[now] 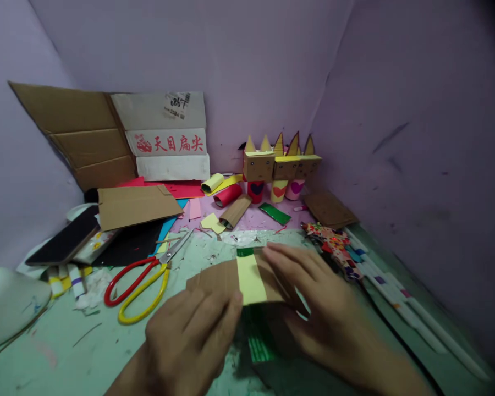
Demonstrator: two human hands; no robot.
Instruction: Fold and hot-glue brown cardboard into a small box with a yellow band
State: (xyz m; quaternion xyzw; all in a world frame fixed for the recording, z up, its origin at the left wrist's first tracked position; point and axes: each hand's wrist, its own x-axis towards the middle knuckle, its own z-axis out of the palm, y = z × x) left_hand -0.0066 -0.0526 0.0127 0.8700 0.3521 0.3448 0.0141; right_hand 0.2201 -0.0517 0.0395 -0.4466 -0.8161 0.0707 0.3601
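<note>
Between my hands is a bent piece of brown cardboard (216, 278) with a pale yellow paper strip (251, 278) across its middle. Green tape (260, 338) shows on its lower part, and a bit of green edges the strip's far end. My left hand (190, 335) is closed on the near left edge, its fingertip by the strip. On the right side, my right hand (317, 297) grips the cardboard with fingers on top and thumb below. Left of the cardboard, scissors (165, 269) with one red and one yellow handle lie with blades slightly apart.
Cardboard animal figures (259, 165) stand at the back beside paper rolls (227, 195). An unfolded carton (171, 137) leans on the wall. Markers (396, 300) line the right side. A cardboard sheet (138, 206) lies left, and a white rounded object (8, 305) stands near left.
</note>
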